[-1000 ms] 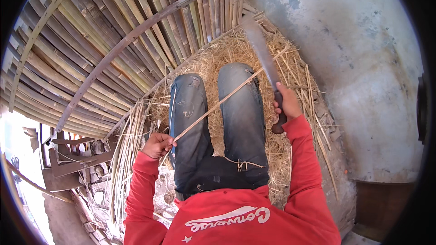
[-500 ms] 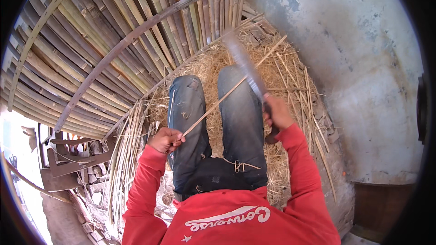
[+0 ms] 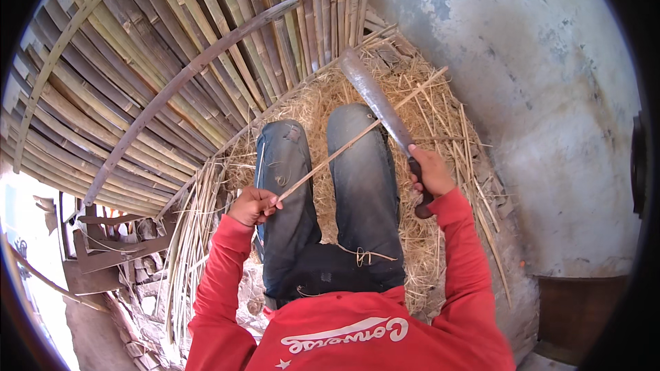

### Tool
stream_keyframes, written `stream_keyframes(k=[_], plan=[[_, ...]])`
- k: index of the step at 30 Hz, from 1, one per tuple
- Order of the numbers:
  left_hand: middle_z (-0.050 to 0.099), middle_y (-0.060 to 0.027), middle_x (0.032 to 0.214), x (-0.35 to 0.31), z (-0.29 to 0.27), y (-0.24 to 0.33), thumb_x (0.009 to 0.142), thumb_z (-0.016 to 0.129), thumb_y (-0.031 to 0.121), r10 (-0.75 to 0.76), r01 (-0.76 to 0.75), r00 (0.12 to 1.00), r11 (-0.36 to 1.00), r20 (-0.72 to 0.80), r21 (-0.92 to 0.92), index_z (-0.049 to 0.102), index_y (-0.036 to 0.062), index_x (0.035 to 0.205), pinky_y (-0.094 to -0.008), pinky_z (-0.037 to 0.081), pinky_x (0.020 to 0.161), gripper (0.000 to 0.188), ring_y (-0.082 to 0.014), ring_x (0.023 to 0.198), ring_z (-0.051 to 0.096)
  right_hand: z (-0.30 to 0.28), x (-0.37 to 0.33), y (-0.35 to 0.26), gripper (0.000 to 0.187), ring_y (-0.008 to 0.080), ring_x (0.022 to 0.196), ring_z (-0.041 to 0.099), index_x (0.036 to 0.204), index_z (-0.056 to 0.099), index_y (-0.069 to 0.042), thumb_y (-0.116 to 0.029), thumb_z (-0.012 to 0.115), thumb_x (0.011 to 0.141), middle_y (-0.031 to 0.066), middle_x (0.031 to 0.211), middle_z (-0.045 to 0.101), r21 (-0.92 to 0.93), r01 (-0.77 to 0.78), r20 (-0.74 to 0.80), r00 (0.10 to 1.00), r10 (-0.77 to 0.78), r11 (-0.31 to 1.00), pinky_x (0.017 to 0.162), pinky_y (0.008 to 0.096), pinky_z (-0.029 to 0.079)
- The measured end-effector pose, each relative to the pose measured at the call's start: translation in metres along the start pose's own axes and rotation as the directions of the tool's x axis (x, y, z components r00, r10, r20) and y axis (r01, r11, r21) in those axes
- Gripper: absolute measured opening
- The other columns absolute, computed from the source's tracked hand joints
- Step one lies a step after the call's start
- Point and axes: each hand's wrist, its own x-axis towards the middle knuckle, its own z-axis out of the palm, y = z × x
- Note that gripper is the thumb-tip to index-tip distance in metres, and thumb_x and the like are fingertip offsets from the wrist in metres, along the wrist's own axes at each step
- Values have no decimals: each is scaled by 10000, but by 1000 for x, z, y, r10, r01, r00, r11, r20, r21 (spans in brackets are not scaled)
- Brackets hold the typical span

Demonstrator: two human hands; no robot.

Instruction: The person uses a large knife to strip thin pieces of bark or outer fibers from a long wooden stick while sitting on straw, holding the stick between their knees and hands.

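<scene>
My left hand [image 3: 253,207] pinches the near end of a thin bamboo strip [image 3: 331,159] over my left thigh. From there the strip slants up and to the right across my right knee, its far end above the shavings. In my right hand [image 3: 432,170] is a machete [image 3: 377,101], my fingers wrapped round its dark handle. The blade points up and to the left and crosses the strip just beyond my right knee; whether the edge touches the strip I cannot tell.
Pale shavings [image 3: 313,106] cover the floor round my legs. Split strips lie in a bundle [image 3: 187,233] at my left and loosely [image 3: 474,178] at my right. A bamboo slat fence [image 3: 165,48] curves along the far left; a grey wall [image 3: 522,96] rises at the right.
The machete has shifted slightly right with my right hand, and its blade shows sharply instead of blurred. The strip's far end sits a little farther right and lower.
</scene>
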Motion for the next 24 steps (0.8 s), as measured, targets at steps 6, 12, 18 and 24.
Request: stream_keyframes(k=[6, 12, 18, 24], plan=[[553, 5, 650, 8, 11, 6, 977, 734, 215, -4, 4, 1000, 1000, 8, 0, 744, -28, 912, -239, 261, 444, 253, -62, 476, 398, 0, 3, -6, 478, 125, 400, 456, 816, 582, -58, -470, 557, 1058, 25, 575, 525, 126, 9, -102, 995, 4, 992, 387, 291, 370], [556, 9, 636, -2, 15, 13, 976, 727, 222, 1, 0, 999, 999, -36, 48, 752, -26, 888, -233, 268, 436, 265, -53, 471, 417, -5, -2, -1, 463, 114, 404, 463, 823, 594, -65, -465, 573, 1054, 19, 570, 534, 39, 8, -15, 1000, -7, 999, 378, 295, 365], [562, 18, 641, 11, 38, 22, 990, 713, 235, -4, 6, 1000, 998, -28, 70, 749, -18, 919, -237, 265, 437, 266, -54, 468, 412, 20, -9, 0, 494, 112, 412, 465, 827, 601, -68, -507, 563, 1049, 12, 575, 541, 148, -76, -8, 997, 78, 986, 395, 295, 380], [551, 26, 642, 19, 35, 23, 1005, 697, 235, -21, 21, 1000, 999, -3, 37, 745, -13, 935, -241, 257, 436, 262, -55, 463, 394, 8, 0, -7, 477, 116, 426, 469, 855, 587, -54, -486, 558, 1055, 18, 580, 524, 179, 13, -100, 995, 5, 984, 384, 292, 363]])
